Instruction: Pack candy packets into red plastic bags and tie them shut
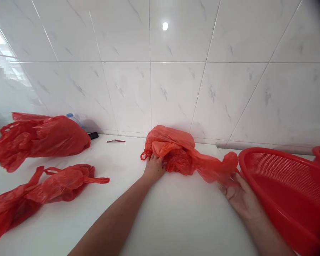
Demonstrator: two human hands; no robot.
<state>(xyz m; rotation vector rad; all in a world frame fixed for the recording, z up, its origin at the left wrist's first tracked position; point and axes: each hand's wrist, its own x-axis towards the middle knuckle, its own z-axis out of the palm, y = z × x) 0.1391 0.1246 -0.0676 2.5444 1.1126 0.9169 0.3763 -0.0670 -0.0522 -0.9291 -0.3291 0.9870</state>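
Observation:
A crumpled red plastic bag [173, 142] lies on the white table near the wall, bulging at its left part and stretched out to the right. My left hand [155, 168] grips its left front side, with the fingertips partly hidden among the folds. Beside those fingers a small loop of the bag sticks out. At the other end, my right hand [240, 197] holds the twisted tail of the same bag, palm turned upward and slightly blurred. Whatever is inside the bag cannot be made out.
A red plastic basket [280, 156] with mesh sides stands at the right, close to my right hand. On the left lie a full red bag [61, 137] and a second red bag [66, 183]. Behind them are a bottle [74, 118], a black object [94, 135] and a red strip [116, 140].

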